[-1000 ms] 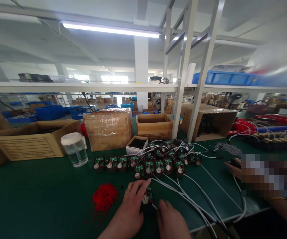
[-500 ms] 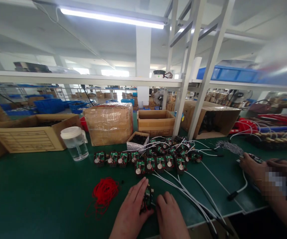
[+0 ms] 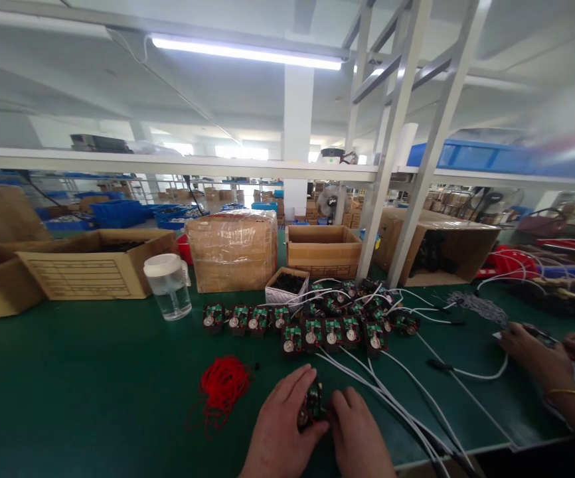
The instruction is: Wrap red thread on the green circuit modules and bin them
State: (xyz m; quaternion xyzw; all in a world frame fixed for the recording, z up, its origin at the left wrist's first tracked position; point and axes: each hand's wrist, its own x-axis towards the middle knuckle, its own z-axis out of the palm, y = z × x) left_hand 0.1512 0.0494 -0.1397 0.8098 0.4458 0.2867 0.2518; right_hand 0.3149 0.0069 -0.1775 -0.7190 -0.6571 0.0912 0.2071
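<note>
My left hand [image 3: 283, 421] is wrapped round a small black module with a green circuit board [image 3: 311, 401], its thumb along the near side and its fingers over the left. The module is tipped on its side just above or on the green table. My right hand [image 3: 358, 431] is curled close against the module's right side; whatever its fingertips pinch is hidden. Beyond both hands stand several similar black modules [image 3: 333, 333] with green boards and round silver parts, in rows. To the left lies a tangled bundle of red wire [image 3: 224, 386].
White cables [image 3: 387, 392] run from the modules to the table's front edge. A lidded water jug [image 3: 168, 289], a taped carton [image 3: 235, 252], a small box of black parts [image 3: 287, 284] and an open carton [image 3: 323, 251] stand behind. At right, a co-worker's hand [image 3: 534, 352] holds a part.
The view has shifted, moving the scene slightly rightward in the picture. My hands stay close together at the module. The co-worker's white cable has swung so its black end points left.
</note>
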